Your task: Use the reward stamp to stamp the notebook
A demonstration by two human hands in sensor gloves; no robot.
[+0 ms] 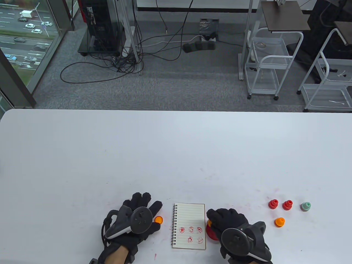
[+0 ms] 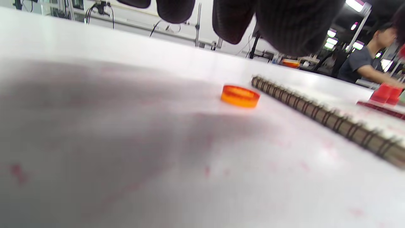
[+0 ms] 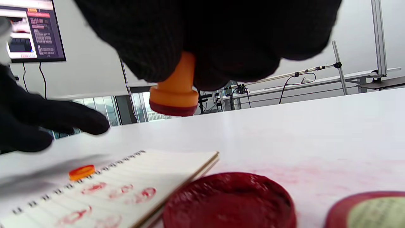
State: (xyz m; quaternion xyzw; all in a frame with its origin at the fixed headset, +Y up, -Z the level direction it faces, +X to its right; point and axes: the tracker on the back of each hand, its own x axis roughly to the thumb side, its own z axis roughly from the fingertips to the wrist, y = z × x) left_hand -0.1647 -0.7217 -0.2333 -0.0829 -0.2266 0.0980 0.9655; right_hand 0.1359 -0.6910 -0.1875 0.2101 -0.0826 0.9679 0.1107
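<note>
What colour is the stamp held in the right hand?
Orange stamp with a dark red face; clearest in the right wrist view.

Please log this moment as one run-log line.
right hand: holds orange stamp above ink pad | left hand: open | notebook: five prints

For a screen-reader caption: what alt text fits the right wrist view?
A gloved right hand holds an orange stamp above an open red ink pad, beside a spiral notebook bearing red stamp marks.

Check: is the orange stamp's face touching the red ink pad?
Apart. The right wrist view shows the orange stamp, gripped by the right hand, raised above the red ink pad.
</note>
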